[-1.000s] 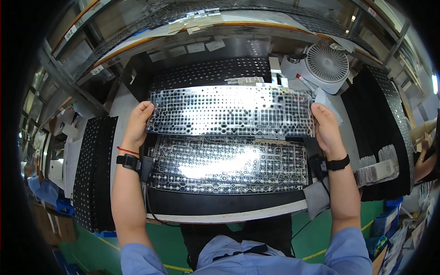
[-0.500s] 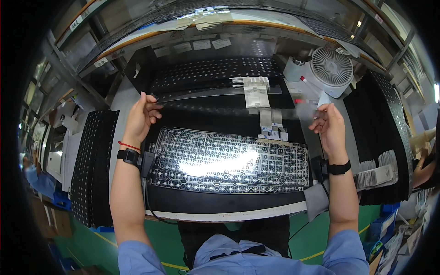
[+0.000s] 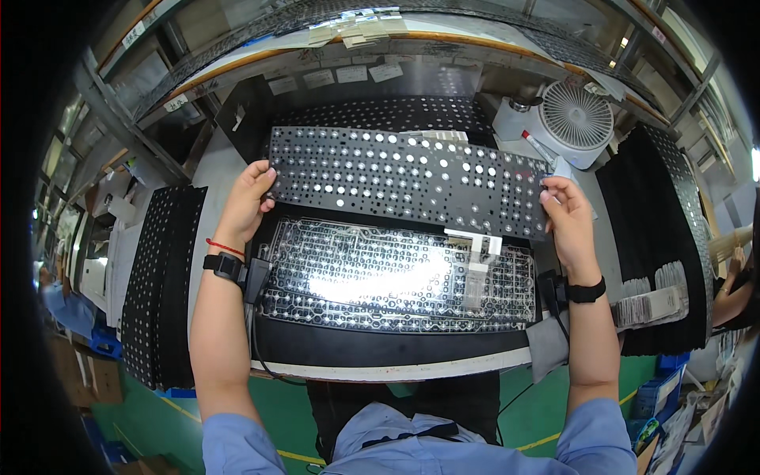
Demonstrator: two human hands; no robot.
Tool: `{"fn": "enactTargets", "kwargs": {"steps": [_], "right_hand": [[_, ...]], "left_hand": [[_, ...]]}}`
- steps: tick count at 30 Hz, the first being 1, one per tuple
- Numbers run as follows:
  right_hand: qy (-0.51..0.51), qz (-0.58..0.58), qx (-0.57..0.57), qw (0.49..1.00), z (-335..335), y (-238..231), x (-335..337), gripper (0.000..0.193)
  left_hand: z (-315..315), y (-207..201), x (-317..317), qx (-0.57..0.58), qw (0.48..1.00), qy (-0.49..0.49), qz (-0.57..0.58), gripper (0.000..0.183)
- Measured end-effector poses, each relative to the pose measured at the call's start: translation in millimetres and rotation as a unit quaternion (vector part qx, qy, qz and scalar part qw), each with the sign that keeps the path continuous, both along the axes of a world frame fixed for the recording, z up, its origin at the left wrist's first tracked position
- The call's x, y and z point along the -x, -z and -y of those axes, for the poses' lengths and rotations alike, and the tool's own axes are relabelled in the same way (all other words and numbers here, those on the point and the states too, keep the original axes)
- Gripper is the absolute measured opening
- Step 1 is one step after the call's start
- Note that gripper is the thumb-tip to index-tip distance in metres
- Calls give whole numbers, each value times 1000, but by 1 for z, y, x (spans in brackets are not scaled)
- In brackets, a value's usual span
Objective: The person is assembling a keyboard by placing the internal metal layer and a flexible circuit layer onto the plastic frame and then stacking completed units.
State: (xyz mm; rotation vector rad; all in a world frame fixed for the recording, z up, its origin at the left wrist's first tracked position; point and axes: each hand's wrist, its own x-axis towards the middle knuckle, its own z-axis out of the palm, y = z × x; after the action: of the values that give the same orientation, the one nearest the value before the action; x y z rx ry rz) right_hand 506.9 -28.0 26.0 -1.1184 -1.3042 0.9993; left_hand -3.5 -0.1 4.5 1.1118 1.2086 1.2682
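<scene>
A long black sheet (image 3: 372, 178) dotted with round white and silver spots is stretched between my hands, its broad face tilted toward me. My left hand (image 3: 250, 198) pinches its left end between thumb and fingers. At the other end, my right hand (image 3: 570, 218) grips the right edge, thumb in front. From the sheet's near edge a pale flat strip (image 3: 477, 269) hangs down over a keyboard-shaped panel (image 3: 364, 265). That clear, glossy panel lies on the black work surface below, patterned with key outlines and bright with glare. Another panel edge shows beneath it.
Stacks of dotted black sheets stand at the left (image 3: 162, 285) and right (image 3: 665, 229). A white fan (image 3: 574, 119) sits back right, near a red-capped marker (image 3: 534, 141). Bundled pale strips (image 3: 653, 299) lie by my right forearm. A shelf (image 3: 443, 43) spans the back.
The sheet, blurred and nearly edge-on before, now shows its spotted face. Its pale strip has come down over the glossy panel. Both hands stay at nearly the same places.
</scene>
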Motion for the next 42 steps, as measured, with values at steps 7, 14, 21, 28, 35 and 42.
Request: {"fn": "enactTargets", "kwargs": {"steps": [7,14,21,28,35,42], "right_hand": [[-38,79,116,989,2,-7,-2,31],[-224,370,58,900,12,-5,-4,67],[-227,331,109,910,9,-1,-5,43],[-181,280,86,939,4,4,-7,9],[-101,275,21,956,-1,8,-7,7],[-68,203,51,975,-11,22,-16,7]], "left_hand": [[-7,8,8,-40,988,-111,95,37],[-1,0,8,-12,995,-71,70,42],[1,0,6,5,998,-48,43,34],[3,-2,1,27,1000,-4,16,32],[7,-7,-9,68,996,49,-7,38],[7,-4,-11,40,995,75,-56,33]]}}
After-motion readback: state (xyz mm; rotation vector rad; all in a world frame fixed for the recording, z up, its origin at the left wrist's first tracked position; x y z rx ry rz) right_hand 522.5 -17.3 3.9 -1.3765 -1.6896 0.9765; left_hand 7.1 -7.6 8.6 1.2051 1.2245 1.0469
